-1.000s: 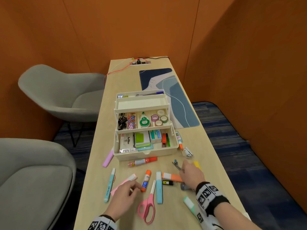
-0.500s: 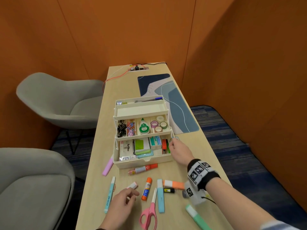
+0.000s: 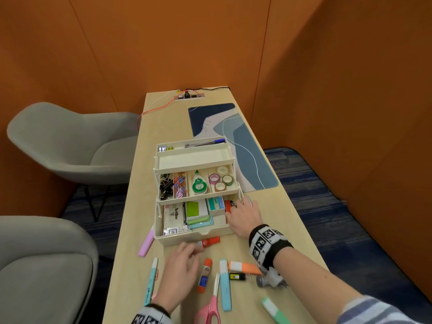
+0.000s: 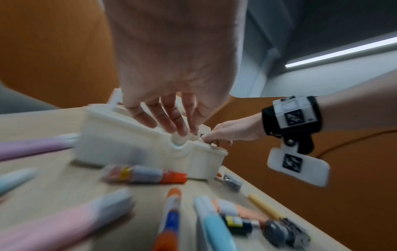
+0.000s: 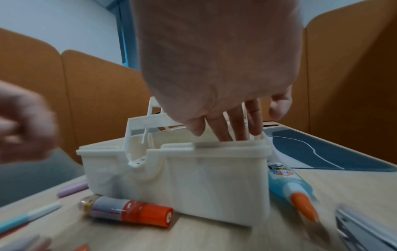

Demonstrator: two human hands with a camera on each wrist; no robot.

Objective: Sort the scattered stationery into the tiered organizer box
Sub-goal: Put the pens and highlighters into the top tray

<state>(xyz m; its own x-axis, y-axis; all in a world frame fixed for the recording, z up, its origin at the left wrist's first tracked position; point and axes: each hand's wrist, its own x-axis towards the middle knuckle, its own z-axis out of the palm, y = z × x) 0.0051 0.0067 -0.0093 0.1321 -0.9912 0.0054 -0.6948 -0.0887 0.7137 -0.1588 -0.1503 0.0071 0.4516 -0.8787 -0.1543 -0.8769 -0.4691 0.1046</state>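
Over cream plastic tiered organizer box [image 3: 161, 232] bottom tray: right hand [image 3: 245, 216] newly arrived, fingers extended, releasing item; left hand [image 3: 180, 274] relaxed, empty.

The one word I can read for certain is "Artline", printed in black on the white box [image 3: 174, 216] lying in the left of the organizer's [image 3: 196, 237] bottom tier. My wristbands [image 3: 265, 239] carry black-and-white square marker codes, no letters. The glue bottle [image 5: 285, 180] beside the organizer has a printed label, and so do the glue sticks, but those are too blurred for me to make out.
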